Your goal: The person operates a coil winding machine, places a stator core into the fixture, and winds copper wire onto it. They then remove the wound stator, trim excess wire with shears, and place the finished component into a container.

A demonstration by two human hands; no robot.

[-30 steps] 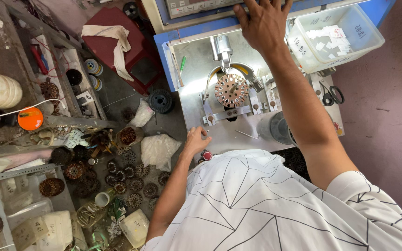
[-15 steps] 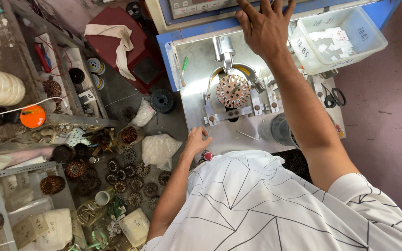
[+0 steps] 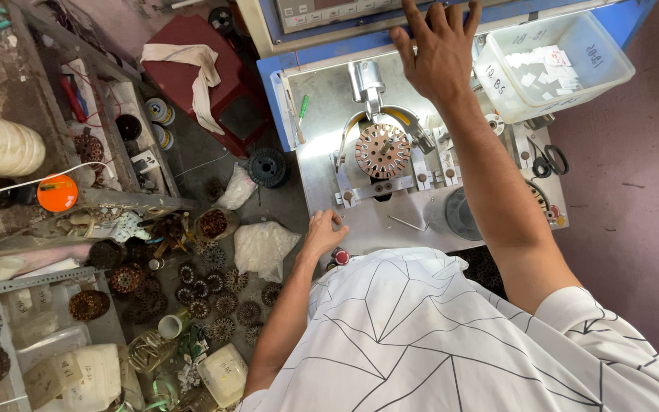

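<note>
Above stator [image 3: 382,150], right hand [image 3: 438,52] outstretched, splayed.

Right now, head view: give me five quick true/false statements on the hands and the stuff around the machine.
1. The right hand is spread, reaching up toward the control panel. True.
2. The left hand grips the scissors. False: the scissors lie untouched at the machine's right side; the left hand rests at the machine's front edge.
3. A round toothed stator core sits in the machine's fixture. True.
4. The clear plastic bin stands on the floor at the left. False: it is on the machine's upper right.
5. A white cloth is draped over a red stool. True.
</note>
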